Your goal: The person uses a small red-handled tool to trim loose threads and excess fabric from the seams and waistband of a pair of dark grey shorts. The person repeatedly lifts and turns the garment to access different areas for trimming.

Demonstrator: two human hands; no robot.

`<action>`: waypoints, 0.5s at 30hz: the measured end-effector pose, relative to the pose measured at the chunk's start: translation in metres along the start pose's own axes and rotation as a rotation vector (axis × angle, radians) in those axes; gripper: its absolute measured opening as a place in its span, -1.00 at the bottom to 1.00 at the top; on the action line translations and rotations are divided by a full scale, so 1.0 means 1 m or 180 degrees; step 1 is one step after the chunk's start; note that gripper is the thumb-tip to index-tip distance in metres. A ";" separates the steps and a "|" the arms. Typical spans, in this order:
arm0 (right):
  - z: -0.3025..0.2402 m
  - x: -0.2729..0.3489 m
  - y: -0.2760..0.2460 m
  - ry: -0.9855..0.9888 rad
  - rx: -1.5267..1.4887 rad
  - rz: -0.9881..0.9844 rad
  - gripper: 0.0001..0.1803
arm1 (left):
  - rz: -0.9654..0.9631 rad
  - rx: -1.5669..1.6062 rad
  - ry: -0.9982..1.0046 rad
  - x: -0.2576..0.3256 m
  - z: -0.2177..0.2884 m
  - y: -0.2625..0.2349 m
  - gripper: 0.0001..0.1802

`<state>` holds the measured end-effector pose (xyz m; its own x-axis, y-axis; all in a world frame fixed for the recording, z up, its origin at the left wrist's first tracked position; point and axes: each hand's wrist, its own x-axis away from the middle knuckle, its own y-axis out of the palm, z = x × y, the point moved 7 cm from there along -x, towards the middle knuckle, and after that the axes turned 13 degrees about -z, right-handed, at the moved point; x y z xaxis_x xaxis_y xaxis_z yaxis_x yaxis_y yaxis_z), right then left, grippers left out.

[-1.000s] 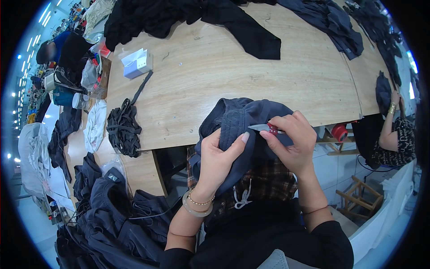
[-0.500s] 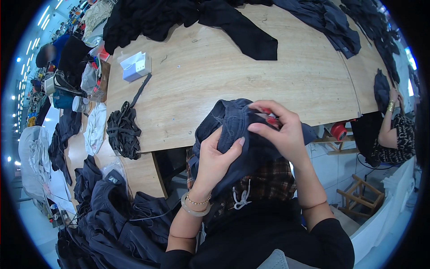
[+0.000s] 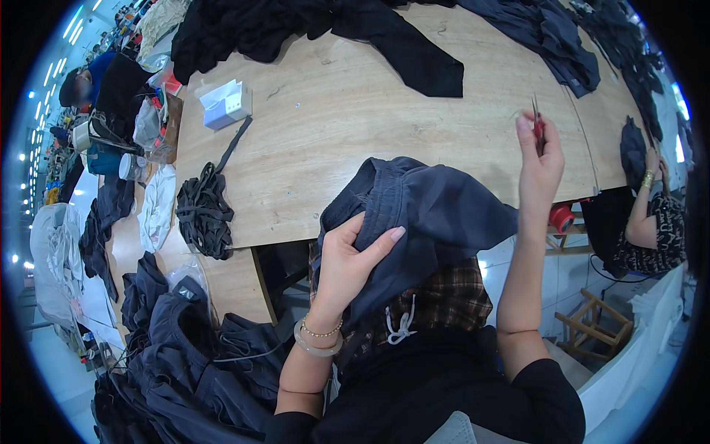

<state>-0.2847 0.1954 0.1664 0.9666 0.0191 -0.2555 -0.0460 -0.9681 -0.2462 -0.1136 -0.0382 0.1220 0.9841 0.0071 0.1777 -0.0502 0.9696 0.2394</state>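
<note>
Garment [image 3: 436, 214] (navy) pinched under left hand [image 3: 347, 266] fingers | right hand [image 3: 540, 159] fingers closed on snips [image 3: 537, 122]

A wide wooden table [image 3: 355, 126] fills the middle of the view. Near its left end sits a small white and lilac box [image 3: 225, 103], and just below it a tangle of dark cord [image 3: 201, 211] trails a flat strip toward the box. Black garments [image 3: 310, 26] are heaped along the far edge, with dark blue ones [image 3: 551, 37] at the far right. On the floor at lower left lies a pile of navy clothing [image 3: 185, 355]. At the right edge a seated person [image 3: 651, 222] wears a patterned top, with a wooden stool [image 3: 588, 322] close by.
</note>
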 end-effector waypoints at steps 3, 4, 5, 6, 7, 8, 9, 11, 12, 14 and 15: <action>-0.022 0.009 0.009 -0.0505 0.0426 -0.0587 -0.70 | -0.0039 -0.0011 -0.0018 0.000 0.001 0.001 -0.77; -0.032 0.019 0.015 -0.0687 0.0527 -0.0938 -0.68 | -0.0052 -0.0024 -0.0031 0.000 0.002 0.002 -0.77; -0.045 0.029 0.026 -0.0867 0.0969 -0.1464 -0.66 | -0.0044 -0.0069 -0.0030 0.000 0.003 0.001 -0.77; -0.057 0.040 0.035 -0.1131 0.1291 -0.1694 -0.65 | -0.0036 -0.0113 -0.0029 0.000 0.004 0.001 -0.77; -0.066 0.051 0.044 -0.1397 0.1611 -0.1917 -0.63 | -0.0031 -0.0162 -0.0026 0.001 0.005 0.001 -0.78; -0.071 0.058 0.050 -0.1532 0.1689 -0.1948 -0.64 | -0.0016 -0.0198 0.0007 0.000 0.005 0.002 -0.78; -0.075 0.064 0.056 -0.1667 0.1768 -0.1980 -0.64 | 0.0000 -0.0234 0.0040 0.000 0.005 0.003 -0.79; -0.078 0.071 0.063 -0.1783 0.1861 -0.2042 -0.57 | 0.0048 -0.0279 0.0106 0.000 0.007 0.005 -0.80; -0.078 0.073 0.064 -0.1811 0.1871 -0.2026 -0.57 | 0.0077 -0.0288 0.0135 0.000 0.008 0.006 -0.81; -0.078 0.073 0.066 -0.1870 0.1899 -0.1985 -0.57 | 0.0083 -0.0362 0.0185 0.000 0.008 0.007 -0.81; -0.077 0.073 0.066 -0.1862 0.1889 -0.1976 -0.57 | 0.0064 -0.0425 0.0200 0.000 0.007 0.006 -0.82</action>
<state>-0.1976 0.1132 0.2037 0.5965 0.7439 -0.3014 0.1481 -0.4711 -0.8696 -0.1154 -0.0341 0.1299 0.9921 0.0379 0.1200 -0.0508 0.9930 0.1064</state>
